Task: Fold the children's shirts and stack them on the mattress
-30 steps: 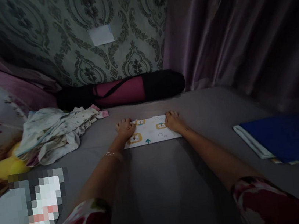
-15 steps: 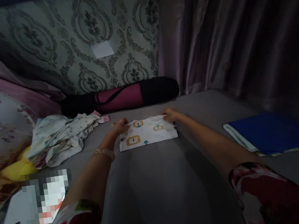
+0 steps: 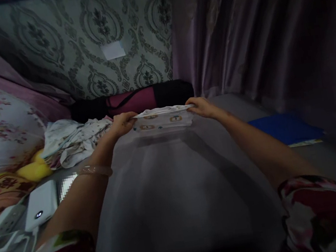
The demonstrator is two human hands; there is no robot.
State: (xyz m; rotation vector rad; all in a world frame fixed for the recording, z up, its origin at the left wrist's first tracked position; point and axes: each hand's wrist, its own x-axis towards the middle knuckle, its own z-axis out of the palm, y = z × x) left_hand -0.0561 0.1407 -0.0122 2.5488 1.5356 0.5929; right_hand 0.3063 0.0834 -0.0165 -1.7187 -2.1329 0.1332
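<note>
Between my hands hangs a folded white cloth (image 3: 164, 120) printed with yellow lion faces and small green marks; its exact kind does not show. My left hand (image 3: 124, 123) pinches its upper left corner, thumb on top. At the upper right corner, my right hand (image 3: 200, 107) grips it the same way. The top edge is stretched fairly straight, and a shadow falls on the grey sheet (image 3: 171, 192) below, so the cloth is lifted off the bed. The fingers behind the cloth are partly hidden.
Left lies a heap of crumpled, light printed clothes (image 3: 76, 141), beside a yellow plush thing (image 3: 34, 166). Nearer are a white power bank (image 3: 41, 204) and a power strip (image 3: 5, 224) with cables. A black and pink rolled bag (image 3: 133, 101) lies along the wall. Folded blue cloth (image 3: 284, 128) lies right.
Both hands have raised the lion-print cloth from the bed, and its front now hangs down, foreshortened. The hands have moved slightly apart. The view has shifted a little.
</note>
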